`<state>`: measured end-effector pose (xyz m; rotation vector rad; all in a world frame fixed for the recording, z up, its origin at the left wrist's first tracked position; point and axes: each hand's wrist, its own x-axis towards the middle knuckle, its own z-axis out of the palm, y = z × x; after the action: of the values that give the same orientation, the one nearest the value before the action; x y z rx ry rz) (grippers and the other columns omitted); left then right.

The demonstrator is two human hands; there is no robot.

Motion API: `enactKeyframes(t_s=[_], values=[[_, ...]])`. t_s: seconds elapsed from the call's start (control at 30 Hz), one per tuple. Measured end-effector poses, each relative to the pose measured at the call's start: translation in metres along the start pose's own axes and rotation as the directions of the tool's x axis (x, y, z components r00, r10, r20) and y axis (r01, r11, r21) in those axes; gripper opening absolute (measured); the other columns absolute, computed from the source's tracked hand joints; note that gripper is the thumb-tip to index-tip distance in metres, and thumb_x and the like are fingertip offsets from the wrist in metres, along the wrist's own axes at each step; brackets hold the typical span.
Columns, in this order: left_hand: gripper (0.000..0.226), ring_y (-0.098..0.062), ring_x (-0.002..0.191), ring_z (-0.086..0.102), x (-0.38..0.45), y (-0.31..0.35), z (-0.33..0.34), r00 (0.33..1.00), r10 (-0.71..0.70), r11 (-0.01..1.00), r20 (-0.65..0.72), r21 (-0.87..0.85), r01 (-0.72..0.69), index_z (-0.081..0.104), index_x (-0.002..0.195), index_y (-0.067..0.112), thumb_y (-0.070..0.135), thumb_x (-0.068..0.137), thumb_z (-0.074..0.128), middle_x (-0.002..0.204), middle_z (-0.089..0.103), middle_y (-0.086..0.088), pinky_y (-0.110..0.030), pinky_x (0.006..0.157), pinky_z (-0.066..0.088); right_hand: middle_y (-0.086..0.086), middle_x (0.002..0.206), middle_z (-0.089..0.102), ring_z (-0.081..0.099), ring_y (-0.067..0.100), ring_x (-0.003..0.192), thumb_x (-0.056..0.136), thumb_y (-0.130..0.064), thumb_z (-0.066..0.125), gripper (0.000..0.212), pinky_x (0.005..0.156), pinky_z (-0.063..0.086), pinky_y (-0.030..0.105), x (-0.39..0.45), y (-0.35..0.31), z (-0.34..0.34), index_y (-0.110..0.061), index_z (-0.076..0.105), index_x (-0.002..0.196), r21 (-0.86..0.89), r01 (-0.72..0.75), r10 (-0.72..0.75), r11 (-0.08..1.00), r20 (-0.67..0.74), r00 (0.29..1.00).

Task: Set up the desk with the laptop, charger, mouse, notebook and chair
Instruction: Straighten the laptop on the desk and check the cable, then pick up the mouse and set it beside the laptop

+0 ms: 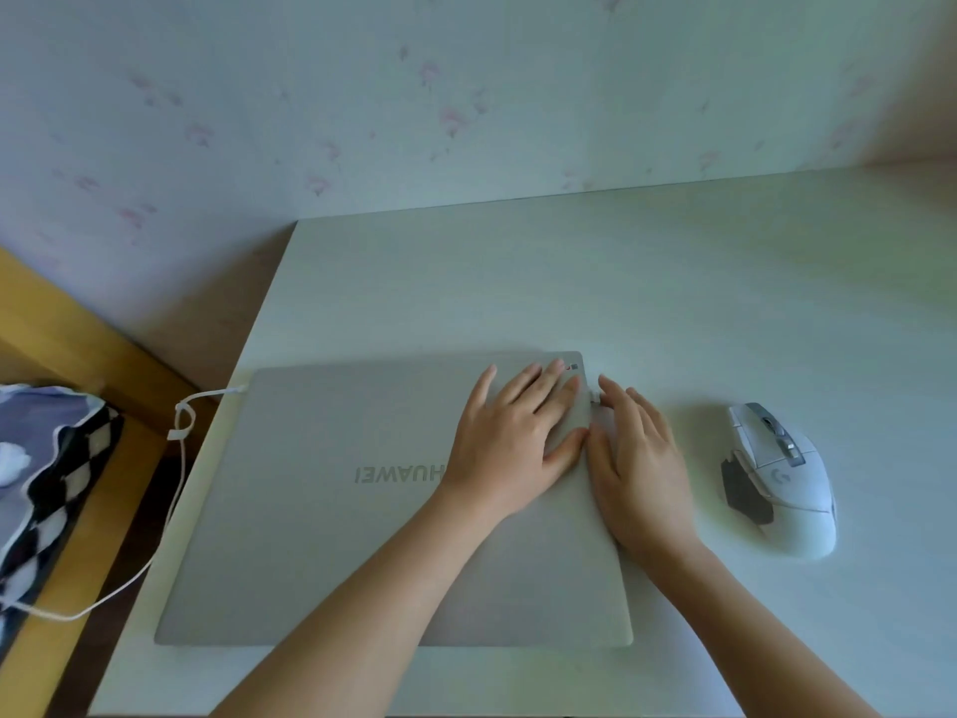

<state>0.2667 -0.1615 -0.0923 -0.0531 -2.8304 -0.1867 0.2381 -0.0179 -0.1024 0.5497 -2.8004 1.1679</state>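
Head view, looking down on a pale desk (673,303) against a flowered wall (362,95). Closed laptop (321,536) lies flat near the front edge, lid up, its logo reading upside down from here. Left hand (512,432) rests palm-down on the lid's far right corner, fingers (523,386) spread wide and flat, gripping nothing, the thumb angled out toward the right edge. Right hand (639,458) sits just beside it, off the laptop's right edge, touching the left thumb; its fingertips (606,388) press against a small white plug (595,396) at the laptop's right side, close to the far corner. Whether that plug is pinched or merely pushed, I cannot tell — the fingers are close together and hide most of it.

Over on the other side, a white cable (171,500) meets the laptop's far left corner, loops once through a tie, and drops off the desk's left edge toward the floor (41,665). White mouse (782,484) sits on the desk to the right of the right hand, apart from it, untouched. At far left, patterned fabric (46,458) with a black-and-white check lies below desk level.
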Motion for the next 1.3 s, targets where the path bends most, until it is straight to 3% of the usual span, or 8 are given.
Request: enactKeyframes(t_s=[0.2, 0.4, 0.57, 0.83, 1.03, 1.2, 1.3], values=[[0.048, -0.013, 0.139, 0.033, -0.003, -0.001, 0.003, 0.999, -0.031, 0.997, 0.043, -0.063, 0.034, 0.043, 0.141, 0.026, 0.034, 0.094, 0.042, 0.151, 0.038, 0.006, -0.051, 0.109, 0.028, 0.002, 0.139, 0.052, 0.025, 0.025, 0.142, 0.091, -0.025, 0.053, 0.049, 0.112, 0.018, 0.055, -0.005, -0.007, 0.0, -0.019, 0.042, 0.138, -0.14, 0.046, -0.043, 0.989, 0.028, 0.999], [0.048, -0.012, 0.139, 0.033, -0.002, -0.001, 0.006, 0.997, -0.063, 0.991, 0.05, -0.114, 0.068, 0.045, 0.14, 0.026, 0.034, 0.092, 0.042, 0.151, 0.039, 0.007, -0.052, 0.107, 0.03, 0.002, 0.133, 0.057, 0.033, 0.025, 0.138, 0.091, -0.036, 0.046, 0.047, 0.11, 0.023, 0.057, -0.005, -0.009, 0.002, -0.021, 0.047, 0.136, -0.171, 0.081, -0.08, 0.982, 0.014, 0.997], [0.044, -0.011, 0.138, 0.035, -0.001, -0.002, 0.009, 0.996, -0.084, 0.987, 0.025, -0.132, 0.086, 0.049, 0.136, 0.027, 0.032, 0.093, 0.043, 0.149, 0.041, 0.008, -0.05, 0.107, 0.028, 0.0, 0.128, 0.06, 0.04, 0.024, 0.131, 0.091, -0.032, 0.055, 0.047, 0.109, 0.022, 0.058, -0.003, -0.007, 0.005, -0.023, 0.046, 0.136, -0.205, 0.111, -0.112, 0.973, 0.007, 0.994], [0.041, -0.014, 0.134, 0.042, -0.001, -0.002, 0.008, 0.996, -0.086, 0.987, 0.017, -0.135, 0.087, 0.053, 0.134, 0.024, 0.03, 0.093, 0.051, 0.145, 0.047, 0.005, -0.048, 0.104, 0.033, 0.002, 0.135, 0.054, 0.032, 0.026, 0.138, 0.091, -0.037, 0.047, 0.052, 0.112, 0.015, 0.058, -0.005, -0.007, 0.003, -0.02, 0.039, 0.14, -0.323, 0.067, -0.054, 0.944, 0.051, 0.997], [0.039, -0.019, 0.13, 0.045, -0.009, 0.016, -0.009, 0.983, -0.167, 0.986, 0.075, -0.006, 0.168, 0.053, 0.133, 0.019, 0.025, 0.095, 0.046, 0.144, 0.048, 0.001, -0.047, 0.102, 0.034, 0.008, 0.118, 0.066, 0.053, 0.03, 0.123, 0.08, -0.023, 0.067, 0.043, 0.105, 0.033, 0.061, -0.02, -0.005, -0.041, -0.014, 0.06, 0.122, -0.513, 0.203, -0.192, 0.834, 0.075, 0.978], [0.04, -0.018, 0.126, 0.049, -0.013, 0.05, -0.019, 0.987, -0.159, 0.987, 0.037, -0.027, 0.16, 0.054, 0.13, 0.02, 0.03, 0.092, 0.049, 0.138, 0.054, 0.003, -0.049, 0.103, 0.035, 0.015, 0.126, 0.06, 0.048, 0.036, 0.127, 0.069, -0.015, 0.073, 0.053, 0.105, 0.031, 0.064, -0.031, 0.022, -0.085, -0.009, 0.06, 0.12, -0.566, 0.124, -0.107, 0.815, 0.063, 0.992], [0.049, -0.016, 0.138, 0.034, -0.018, 0.062, -0.016, 0.968, -0.209, 0.976, 0.141, -0.031, 0.215, 0.038, 0.143, 0.024, 0.038, 0.096, 0.039, 0.151, 0.038, 0.006, -0.052, 0.109, 0.025, 0.014, 0.148, 0.038, 0.028, 0.037, 0.139, 0.083, -0.026, 0.063, 0.058, 0.108, 0.021, 0.064, -0.034, 0.04, -0.102, -0.015, 0.045, 0.137, -0.59, 0.009, 0.053, 0.807, 0.089, 0.995]])
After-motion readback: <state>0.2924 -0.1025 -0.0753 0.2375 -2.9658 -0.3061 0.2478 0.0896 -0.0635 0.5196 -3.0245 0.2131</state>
